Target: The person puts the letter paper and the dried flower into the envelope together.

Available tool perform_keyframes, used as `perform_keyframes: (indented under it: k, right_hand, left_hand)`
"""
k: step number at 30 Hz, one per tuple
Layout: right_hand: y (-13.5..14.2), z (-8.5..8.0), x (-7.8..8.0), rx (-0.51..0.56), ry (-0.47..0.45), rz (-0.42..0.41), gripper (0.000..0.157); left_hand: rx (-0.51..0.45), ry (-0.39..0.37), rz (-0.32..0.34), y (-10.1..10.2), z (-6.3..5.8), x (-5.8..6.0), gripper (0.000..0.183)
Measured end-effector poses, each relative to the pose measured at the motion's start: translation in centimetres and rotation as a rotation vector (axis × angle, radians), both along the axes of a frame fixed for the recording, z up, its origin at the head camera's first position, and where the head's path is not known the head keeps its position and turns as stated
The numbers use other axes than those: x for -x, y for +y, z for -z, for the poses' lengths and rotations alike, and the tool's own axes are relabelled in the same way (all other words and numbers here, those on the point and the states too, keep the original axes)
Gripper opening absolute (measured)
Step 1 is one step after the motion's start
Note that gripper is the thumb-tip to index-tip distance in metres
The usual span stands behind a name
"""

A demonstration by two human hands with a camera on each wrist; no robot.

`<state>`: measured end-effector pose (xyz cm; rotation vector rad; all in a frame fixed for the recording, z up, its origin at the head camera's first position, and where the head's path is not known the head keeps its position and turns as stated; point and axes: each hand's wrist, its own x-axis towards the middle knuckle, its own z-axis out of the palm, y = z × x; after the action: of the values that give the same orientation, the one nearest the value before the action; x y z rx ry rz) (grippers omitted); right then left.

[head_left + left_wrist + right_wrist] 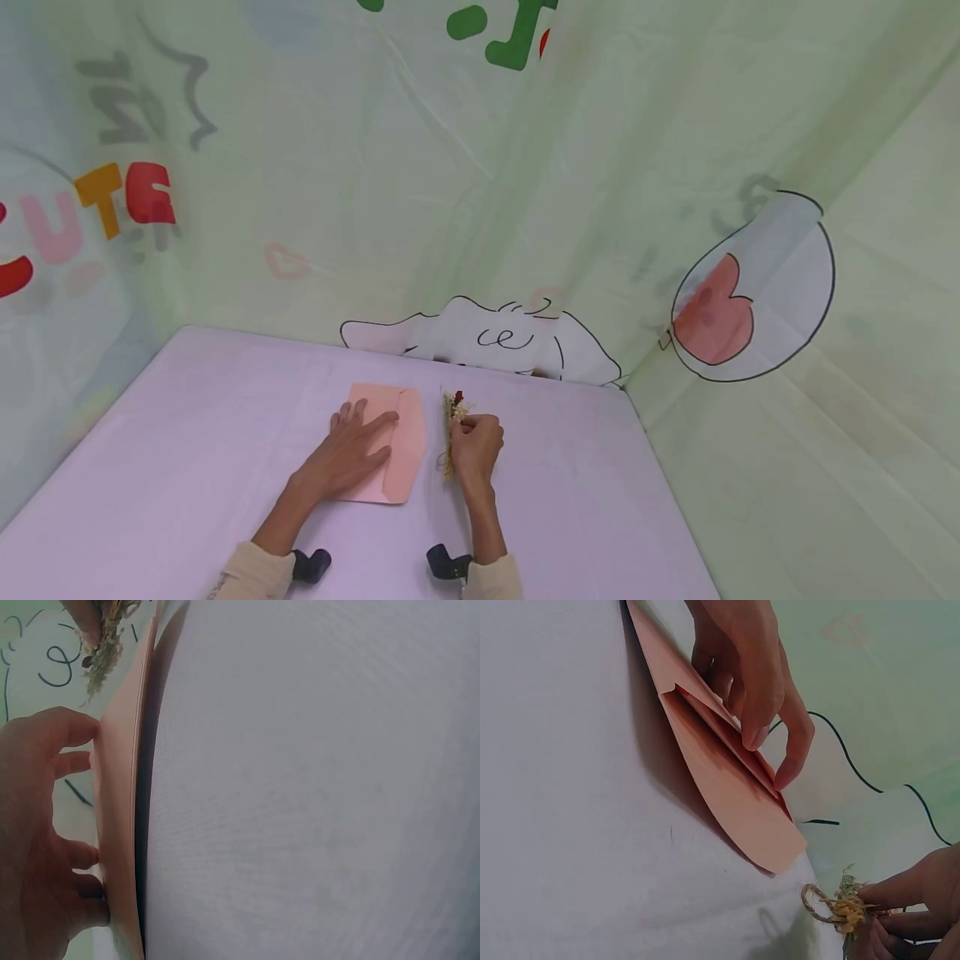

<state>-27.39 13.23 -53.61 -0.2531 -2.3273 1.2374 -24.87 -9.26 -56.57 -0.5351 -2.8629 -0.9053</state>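
Note:
A pink envelope (407,442) lies on the table with its flap unfolded toward the right; the right wrist view shows its pocket edge gaping a little. My left hand (349,452) rests on the envelope, fingers spread and fingertips pressing its surface. Just right of the envelope, my right hand (477,446) pinches a small dried-flower bouquet (447,469) between thumb and fingers. Pale blossoms and a dark red bud show at its upper end. A twine bow (815,902) ties its stems. Part of the bouquet is hidden behind the fingers.
A pale lilac cloth covers the table (585,483). Behind it hangs a light green curtain (420,183) with printed letters and cartoon shapes, which also closes off both sides. Dark wrist-worn devices (448,562) sit near both sleeves.

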Motion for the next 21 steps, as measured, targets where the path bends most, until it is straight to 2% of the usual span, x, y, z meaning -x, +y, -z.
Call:
perform_keyframes:
  k: [10, 21]
  right_hand:
    - [-1.9, -0.1, -0.4, 0.001, 0.033, -0.074, 0.007]
    - [-3.6, 0.3, -0.5, -0.010, 0.003, -0.107, 0.010]
  left_hand:
    - [0.026, 0.035, -0.016, 0.2, 0.0, -0.1, 0.050]
    - [0.037, -0.007, -0.016, 0.2, -0.1, 0.0, 0.053]
